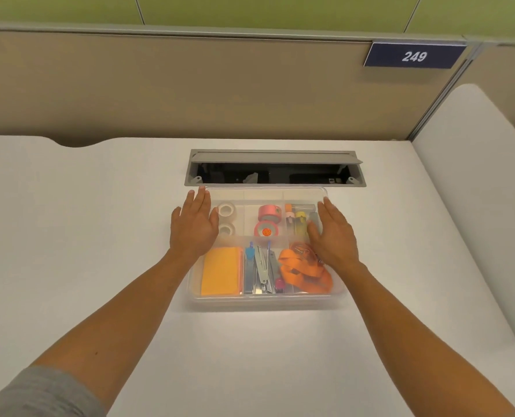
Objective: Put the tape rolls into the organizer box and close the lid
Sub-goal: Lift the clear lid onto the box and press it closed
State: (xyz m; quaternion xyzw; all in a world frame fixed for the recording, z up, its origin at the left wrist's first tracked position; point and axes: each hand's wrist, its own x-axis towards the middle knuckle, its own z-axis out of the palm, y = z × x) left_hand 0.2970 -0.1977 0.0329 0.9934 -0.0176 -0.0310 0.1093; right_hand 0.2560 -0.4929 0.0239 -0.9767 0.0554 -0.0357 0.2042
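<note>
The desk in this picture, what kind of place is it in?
Probably an office cubicle: a white desk with a cable tray hatch, beige partition walls and a numbered sign reading 249.

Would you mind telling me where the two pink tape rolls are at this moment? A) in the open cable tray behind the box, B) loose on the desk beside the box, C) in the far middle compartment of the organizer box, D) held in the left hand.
C: the pink tape rolls sit inside the organizer box, in its far middle compartment, between the white tape rolls and the markers.
</note>
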